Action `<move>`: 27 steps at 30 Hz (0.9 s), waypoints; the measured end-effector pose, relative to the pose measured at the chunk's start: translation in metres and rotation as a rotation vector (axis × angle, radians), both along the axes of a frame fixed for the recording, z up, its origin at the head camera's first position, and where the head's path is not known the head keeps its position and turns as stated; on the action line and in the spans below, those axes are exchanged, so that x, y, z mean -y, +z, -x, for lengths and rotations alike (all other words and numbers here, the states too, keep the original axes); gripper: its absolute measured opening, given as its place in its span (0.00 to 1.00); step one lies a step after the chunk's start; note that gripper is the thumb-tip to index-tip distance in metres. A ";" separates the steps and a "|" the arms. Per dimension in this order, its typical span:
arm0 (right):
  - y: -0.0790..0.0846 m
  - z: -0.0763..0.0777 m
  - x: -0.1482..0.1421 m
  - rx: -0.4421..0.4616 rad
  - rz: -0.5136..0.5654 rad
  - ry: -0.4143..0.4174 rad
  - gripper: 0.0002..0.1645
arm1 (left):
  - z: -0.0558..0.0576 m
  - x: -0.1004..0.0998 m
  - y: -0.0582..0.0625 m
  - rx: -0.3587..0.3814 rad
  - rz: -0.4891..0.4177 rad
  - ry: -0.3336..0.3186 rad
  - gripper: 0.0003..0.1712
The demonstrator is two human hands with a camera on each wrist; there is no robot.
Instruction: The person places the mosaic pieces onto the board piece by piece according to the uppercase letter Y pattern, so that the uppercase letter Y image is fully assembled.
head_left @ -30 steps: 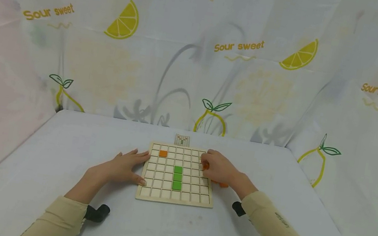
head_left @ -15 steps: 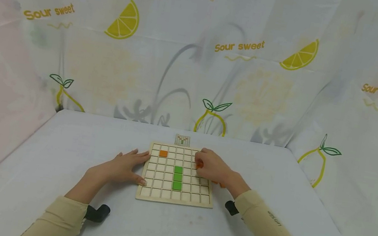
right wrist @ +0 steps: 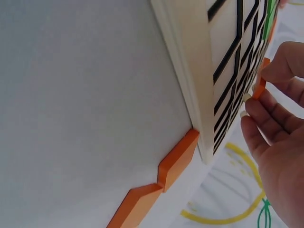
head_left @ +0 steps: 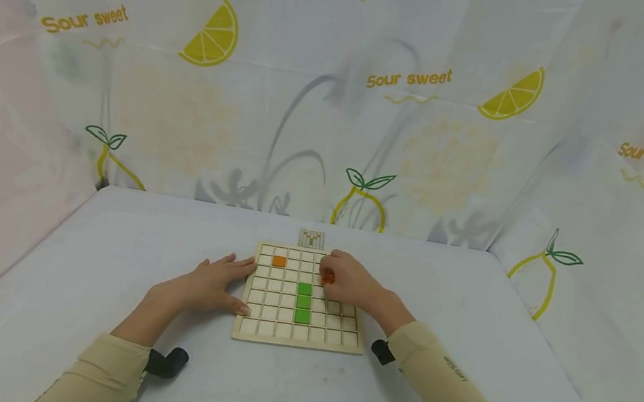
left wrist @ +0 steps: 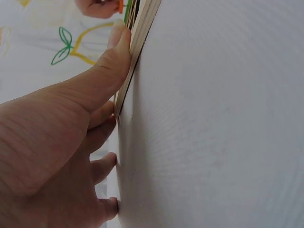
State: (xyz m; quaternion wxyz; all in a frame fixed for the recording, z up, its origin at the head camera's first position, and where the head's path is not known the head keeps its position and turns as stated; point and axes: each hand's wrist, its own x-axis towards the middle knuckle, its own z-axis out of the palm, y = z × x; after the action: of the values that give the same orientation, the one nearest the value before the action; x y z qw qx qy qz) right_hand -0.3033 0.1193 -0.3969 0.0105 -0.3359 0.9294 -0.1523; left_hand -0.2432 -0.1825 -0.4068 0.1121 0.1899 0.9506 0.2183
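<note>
A wooden grid board [head_left: 296, 346] lies on the white tabletop. One orange square tile [head_left: 279, 262] sits in its upper left part, and a column of three green tiles [head_left: 304, 302] in the middle. My left hand [head_left: 211, 287] rests spread at the board's left edge, thumb on the rim, as the left wrist view also shows. Over the upper right part of the board, my right hand [head_left: 352, 282] pinches another orange tile [right wrist: 261, 80] between thumb and fingers. The right wrist view has that tile close over the grid.
Two orange tiles [right wrist: 178, 159] lie on the table against and near the board's right edge. Behind the board is a small pattern card [head_left: 312, 239] printed with a grid. A patterned cloth backdrop [head_left: 284, 118] rises at the table's far side.
My right hand has moved left across the board, carrying the orange tile from the right edge toward the middle columns. The left hand has stayed in place.
</note>
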 end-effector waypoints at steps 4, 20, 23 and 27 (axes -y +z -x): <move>0.001 -0.001 0.006 -0.005 -0.001 0.007 0.09 | 0.000 0.000 0.001 -0.002 -0.002 0.002 0.57; 0.006 0.000 0.034 0.027 0.060 0.013 0.06 | -0.001 -0.002 0.007 -0.017 -0.002 -0.022 0.56; 0.004 0.001 0.039 0.007 0.055 0.023 0.06 | 0.000 -0.001 0.006 -0.017 -0.005 -0.025 0.56; 0.003 0.000 0.045 -0.009 0.058 0.040 0.06 | 0.000 0.000 0.005 -0.013 -0.008 -0.019 0.56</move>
State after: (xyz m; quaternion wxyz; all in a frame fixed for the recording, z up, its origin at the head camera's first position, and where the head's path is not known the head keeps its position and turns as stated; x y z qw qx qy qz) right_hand -0.3037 0.0743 -0.3938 -0.0003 -0.3551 0.9179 -0.1773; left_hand -0.2429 -0.1822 -0.4019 0.1072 0.2007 0.9487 0.2196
